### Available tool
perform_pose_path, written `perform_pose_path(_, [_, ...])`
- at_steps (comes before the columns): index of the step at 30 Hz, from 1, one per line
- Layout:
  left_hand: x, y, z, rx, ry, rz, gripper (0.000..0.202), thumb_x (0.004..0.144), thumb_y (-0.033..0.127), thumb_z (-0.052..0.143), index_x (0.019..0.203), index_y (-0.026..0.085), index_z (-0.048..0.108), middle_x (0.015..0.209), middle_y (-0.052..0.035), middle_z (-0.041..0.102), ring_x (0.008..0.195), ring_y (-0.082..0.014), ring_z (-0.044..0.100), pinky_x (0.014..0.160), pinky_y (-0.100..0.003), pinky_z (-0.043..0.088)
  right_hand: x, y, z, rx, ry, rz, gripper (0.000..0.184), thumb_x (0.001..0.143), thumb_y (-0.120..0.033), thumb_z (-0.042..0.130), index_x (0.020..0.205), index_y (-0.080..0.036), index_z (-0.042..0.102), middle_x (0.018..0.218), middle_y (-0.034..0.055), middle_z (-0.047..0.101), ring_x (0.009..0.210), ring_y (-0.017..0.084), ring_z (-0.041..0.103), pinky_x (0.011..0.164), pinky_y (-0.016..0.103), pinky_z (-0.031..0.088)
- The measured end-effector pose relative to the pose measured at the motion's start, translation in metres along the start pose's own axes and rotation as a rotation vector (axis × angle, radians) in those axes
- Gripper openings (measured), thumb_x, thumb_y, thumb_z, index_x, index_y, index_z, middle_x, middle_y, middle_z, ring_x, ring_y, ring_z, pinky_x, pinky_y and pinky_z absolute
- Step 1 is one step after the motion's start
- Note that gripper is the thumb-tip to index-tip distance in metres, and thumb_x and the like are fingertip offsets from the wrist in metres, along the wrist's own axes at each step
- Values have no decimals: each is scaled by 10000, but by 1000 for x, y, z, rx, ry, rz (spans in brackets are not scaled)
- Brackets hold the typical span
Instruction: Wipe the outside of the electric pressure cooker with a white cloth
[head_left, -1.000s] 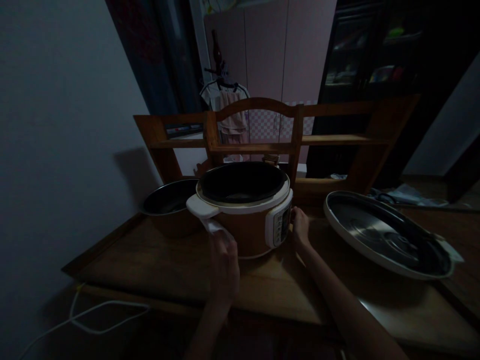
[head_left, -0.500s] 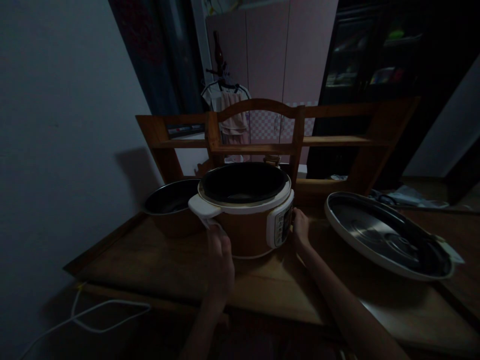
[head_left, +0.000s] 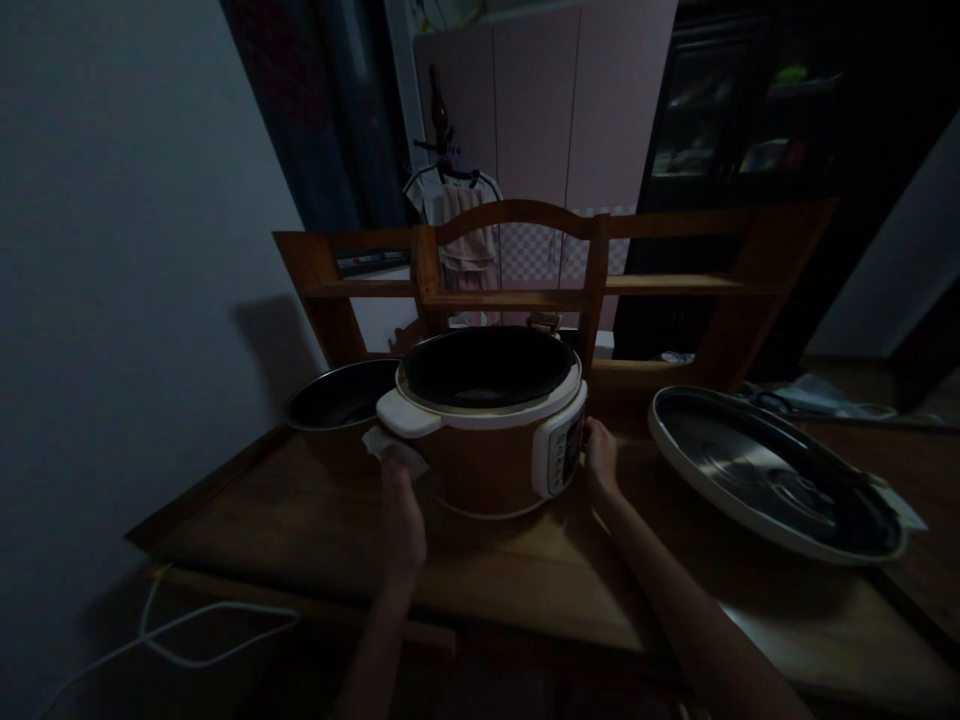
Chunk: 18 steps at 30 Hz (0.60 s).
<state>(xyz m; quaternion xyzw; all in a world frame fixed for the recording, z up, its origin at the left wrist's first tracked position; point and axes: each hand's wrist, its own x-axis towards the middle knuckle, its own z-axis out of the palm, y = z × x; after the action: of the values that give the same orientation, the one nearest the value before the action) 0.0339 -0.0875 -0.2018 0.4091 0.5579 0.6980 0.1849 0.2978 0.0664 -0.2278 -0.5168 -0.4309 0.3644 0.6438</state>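
A brown and white electric cooker (head_left: 480, 465) stands upright on the wooden desk, its lid off and its dark inside facing up. My left hand (head_left: 403, 520) is closed on a thin white wipe (head_left: 405, 456), pressed near the cooker's side under the white handle (head_left: 407, 414). At the other side, my right hand (head_left: 600, 458) grips the cooker just past its control panel (head_left: 561, 456); those fingertips are partly hidden. Left of the cooker sits a dark-lined inner pot (head_left: 341, 440). The round lid (head_left: 757, 470) lies to the right, its metal inside turned upward.
A wooden shelf rack (head_left: 510, 298) rises along the back of the desk (head_left: 517, 570). The wall (head_left: 150, 300) closes in the left side. A white cable (head_left: 217, 606) hangs by the front left edge. Plastic bags (head_left: 817, 393) lie behind the lid.
My left hand has moved left and slightly down with the wipe, which now shows more beneath the handle. My right hand and the cooker have stayed in place.
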Motion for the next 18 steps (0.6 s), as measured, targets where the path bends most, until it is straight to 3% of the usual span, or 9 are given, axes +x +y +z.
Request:
perform_pose_path(3, [-3,12,5,29,6,-39,793,998,678,287,1625,192,271,1718,-69,197,1591,-215,131,1305,-382,83,0,-1,0,-5,-1,0,304,994,-441,612,1077,-152,656,991,30,681,816,152,666,739,327,580])
perform_pose_path(8, [-21,30,23,89,-79,3,776,1008,654,285,1632,194,243,1732,-59,109,1595,-188,73,1303,-349,57,-1,-2,-1,-13,0,-2,303,996,-445,609,1043,-150,657,941,18,676,767,137,654,705,307,571])
perform_pose_path(15, [-32,32,24,145,-105,-6,849,995,676,270,1634,122,203,1731,-109,125,1599,-191,86,1303,-345,55,-1,-2,-2,-20,-11,-9,298,998,-441,607,1034,-150,657,934,16,674,765,136,652,704,305,570])
perform_pose_path(18, [-35,32,25,141,-105,1,832,995,671,283,1637,147,201,1733,-96,125,1600,-200,91,1307,-374,62,0,-1,-2,-23,-12,-6,298,995,-437,612,1061,-150,658,971,25,681,800,147,664,727,320,579])
